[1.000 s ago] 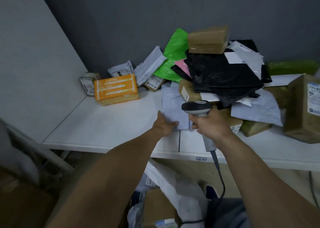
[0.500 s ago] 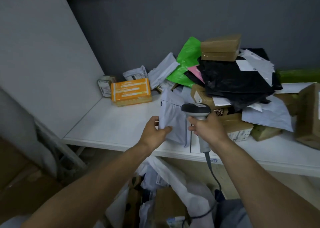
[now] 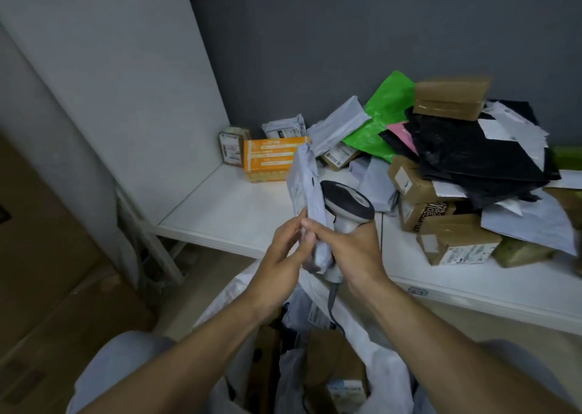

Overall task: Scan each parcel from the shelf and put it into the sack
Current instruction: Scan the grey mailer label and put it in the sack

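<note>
Your left hand (image 3: 283,249) pinches flat grey plastic mailer (image 3: 307,193) upright; right hand (image 3: 352,253) grips grey-black handheld scanner (image 3: 346,205), fingertips touching mailer, above white sack (image 3: 387,369).

- White shelf (image 3: 239,205), bare at near left.
- Orange box (image 3: 271,158) and small brown box (image 3: 232,144) at far left.
- Parcel pile (image 3: 456,174) on the right.

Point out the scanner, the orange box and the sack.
scanner (image 3: 348,200), head view, on its dark head.
orange box (image 3: 271,158), head view, on its front face.
sack (image 3: 389,369), head view, on its white right wall.
</note>
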